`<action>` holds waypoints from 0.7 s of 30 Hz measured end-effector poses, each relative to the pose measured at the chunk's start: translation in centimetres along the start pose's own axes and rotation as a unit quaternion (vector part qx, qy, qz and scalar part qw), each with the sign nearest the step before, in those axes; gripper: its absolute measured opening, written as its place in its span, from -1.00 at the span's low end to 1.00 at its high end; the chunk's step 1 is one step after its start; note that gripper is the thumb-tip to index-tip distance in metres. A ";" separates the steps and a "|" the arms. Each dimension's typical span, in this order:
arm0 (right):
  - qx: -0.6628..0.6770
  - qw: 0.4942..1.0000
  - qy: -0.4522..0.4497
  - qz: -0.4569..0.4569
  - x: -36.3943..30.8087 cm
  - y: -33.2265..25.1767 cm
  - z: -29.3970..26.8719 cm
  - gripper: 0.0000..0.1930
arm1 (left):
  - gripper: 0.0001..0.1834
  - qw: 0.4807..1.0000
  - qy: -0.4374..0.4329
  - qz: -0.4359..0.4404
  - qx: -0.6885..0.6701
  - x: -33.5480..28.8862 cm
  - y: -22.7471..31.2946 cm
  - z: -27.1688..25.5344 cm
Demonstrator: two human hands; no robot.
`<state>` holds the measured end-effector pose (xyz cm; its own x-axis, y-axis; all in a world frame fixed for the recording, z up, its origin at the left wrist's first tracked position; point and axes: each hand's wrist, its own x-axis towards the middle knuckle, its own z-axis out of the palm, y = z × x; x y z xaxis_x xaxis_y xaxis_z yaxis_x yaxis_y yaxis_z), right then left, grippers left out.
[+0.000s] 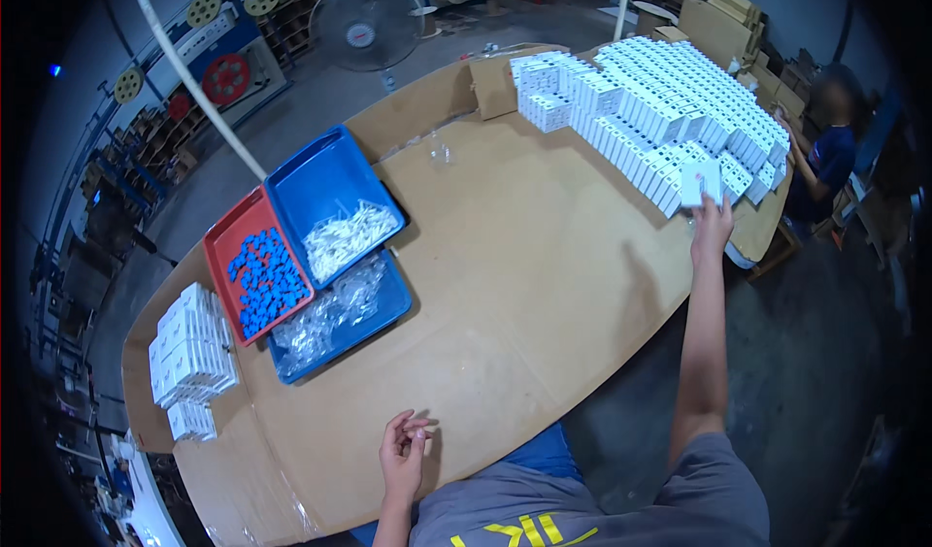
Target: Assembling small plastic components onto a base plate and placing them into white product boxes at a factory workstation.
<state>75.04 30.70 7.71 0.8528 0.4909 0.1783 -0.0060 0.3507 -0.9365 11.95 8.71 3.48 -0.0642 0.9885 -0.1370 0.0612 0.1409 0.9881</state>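
Observation:
My right hand (713,229) reaches out to the far right with its fingers closed on the lower edge of a small white box (700,184). The box is held upright at the near edge of a large stack of white boxes (680,91). Close to my body, my left hand (404,448) hovers over the cardboard-covered table (485,304), fingers loosely curled and apart, with nothing in it.
On the left stand a red tray (221,277) of blue pieces, a blue tray (306,173) of white pieces, and a lower blue tray (388,316) of clear plastic bags. Flat white boxes (189,348) are piled beyond them. Another person (825,159) is at the far right.

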 end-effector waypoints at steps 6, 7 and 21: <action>-0.040 0.993 0.110 0.026 15.5 2.7 4.1 -0.58 | -0.61 0.999 0.019 -0.021 0.016 0.2 0.0 0.6; -0.057 0.989 0.131 0.049 17.9 3.5 4.0 -0.61 | -0.61 0.999 0.024 -0.024 0.021 0.6 -0.2 0.8; -0.400 0.901 0.145 -0.090 24.1 9.3 9.9 -0.45 | -0.65 0.998 0.038 -0.036 0.040 1.1 0.4 2.1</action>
<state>90.35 53.64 6.26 0.9036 0.2149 0.3705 0.4248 -0.3401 -0.8390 13.96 9.99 3.59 -0.1459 0.9689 -0.1997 0.1333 0.2193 0.9665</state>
